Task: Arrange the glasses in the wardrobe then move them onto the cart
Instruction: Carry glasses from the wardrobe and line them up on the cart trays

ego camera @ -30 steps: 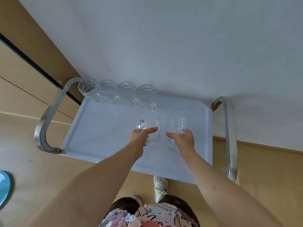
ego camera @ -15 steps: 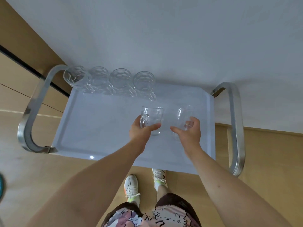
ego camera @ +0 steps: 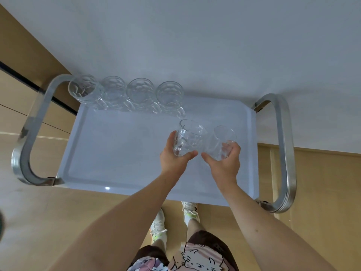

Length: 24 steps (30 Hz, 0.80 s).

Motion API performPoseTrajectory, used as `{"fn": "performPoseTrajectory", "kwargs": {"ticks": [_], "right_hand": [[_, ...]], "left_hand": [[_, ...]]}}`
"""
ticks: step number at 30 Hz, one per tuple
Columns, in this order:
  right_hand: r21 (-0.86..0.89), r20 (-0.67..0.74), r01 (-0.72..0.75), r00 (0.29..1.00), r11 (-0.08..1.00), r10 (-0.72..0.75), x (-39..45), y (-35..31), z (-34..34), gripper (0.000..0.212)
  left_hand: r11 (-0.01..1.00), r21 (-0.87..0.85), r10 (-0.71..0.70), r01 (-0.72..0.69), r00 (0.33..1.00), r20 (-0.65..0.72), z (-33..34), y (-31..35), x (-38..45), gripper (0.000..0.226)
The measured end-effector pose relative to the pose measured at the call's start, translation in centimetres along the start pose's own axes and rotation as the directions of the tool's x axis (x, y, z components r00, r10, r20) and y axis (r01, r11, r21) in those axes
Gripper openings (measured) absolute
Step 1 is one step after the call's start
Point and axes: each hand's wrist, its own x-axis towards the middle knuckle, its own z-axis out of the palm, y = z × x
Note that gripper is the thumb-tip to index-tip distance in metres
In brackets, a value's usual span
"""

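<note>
Pink fabric printed with cartoon cats (ego camera: pixel 195 257) fills the bottom edge of the view, worn by a person looking straight down. Below it are dark shorts and two white sneakers (ego camera: pixel 175 220) standing on a light wooden floor (ego camera: pixel 39 222).

Two bare forearms reach forward from the bottom corners over a cart (ego camera: pixel 117 153) with a pale blue-grey tray top and a curved silver metal handle (ego camera: pixel 29 133) at each end.

Over the right half of the tray, the left hand (ego camera: pixel 173 159) grips a clear patterned glass mug (ego camera: pixel 188 140), its fingers curled round the left side and its thumb pressed across the near side. Just beside it, the right hand (ego camera: pixel 226 163) holds a smooth clear glass (ego camera: pixel 222 143), fingers wrapped round the right side and thumb reaching under the near side. Both glasses tilt with their open rims pointing away from the person. The two glasses are touching or very nearly so. Whether their bases rest on the tray or are lifted just above it cannot be told.

Farther away, along the back edge of the tray, four more clear patterned mugs (ego camera: pixel 129 94) stand in a close row, starting at the far left corner and reaching past the middle, handles facing the person.

Beyond the cart rises a plain white wall (ego camera: pixel 195 36). To the left are tan wooden panels (ego camera: pixel 19 45) crossed by a dark line.
</note>
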Motion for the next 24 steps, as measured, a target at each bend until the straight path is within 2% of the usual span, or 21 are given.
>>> {"fn": "performPoseTrajectory", "kwargs": {"ticks": [6,13,24], "right_hand": [[-0.027,-0.006,0.029,1.0,0.999,-0.03,-0.4,0.3,-0.1,0.077],[-0.121,-0.019,0.068,0.997,0.99,-0.071,-2.0,1.3,-0.1,0.089],[-0.13,-0.06,0.045,0.997,0.991,-0.053,-2.8,1.9,0.3,0.096]], "left_hand": [[0.997,0.073,0.013,-0.014,1.0,0.014,-1.0,-1.0,-0.9,0.096],[0.997,0.082,0.024,-0.016,0.995,-0.094,-0.3,-1.7,-2.0,0.102],[0.989,0.145,0.03,-0.013,0.992,-0.119,-2.1,-3.2,-2.5,0.094]]}}
